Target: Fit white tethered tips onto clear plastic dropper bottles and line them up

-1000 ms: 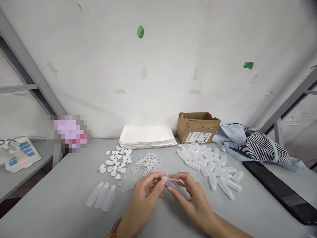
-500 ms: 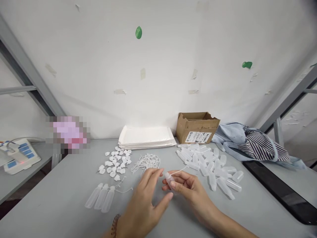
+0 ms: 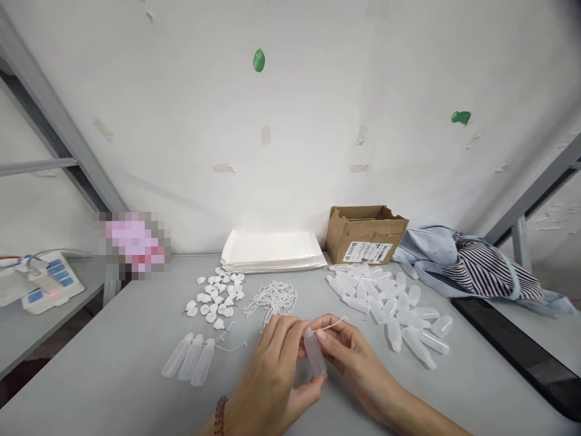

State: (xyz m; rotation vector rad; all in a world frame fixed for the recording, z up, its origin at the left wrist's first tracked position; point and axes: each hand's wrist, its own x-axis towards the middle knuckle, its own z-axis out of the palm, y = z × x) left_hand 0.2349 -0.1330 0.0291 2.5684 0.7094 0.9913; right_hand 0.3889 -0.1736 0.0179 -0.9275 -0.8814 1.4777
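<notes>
My left hand (image 3: 272,369) grips a small clear plastic bottle (image 3: 314,356) upright between thumb and fingers, just above the grey table (image 3: 113,363). My right hand (image 3: 347,351) pinches a thin white plastic strap (image 3: 331,325) at the bottle's neck. Three finished bottles (image 3: 190,362) with straps lie side by side to the left. Behind my hands sit a pile of white straps (image 3: 272,298), a scatter of small white caps (image 3: 216,297) and a heap of empty clear bottles (image 3: 390,303).
A stack of white padded envelopes (image 3: 272,251) and an open cardboard box (image 3: 365,233) stand against the wall. Crumpled blue and striped cloth (image 3: 472,266) lies at right beside a black slab (image 3: 521,357). A white power strip (image 3: 40,284) rests on the left shelf.
My left hand let go of the bottle, then took it again and turned it upright. My right hand shifted from holding the bottle to pinching the strap at its neck.
</notes>
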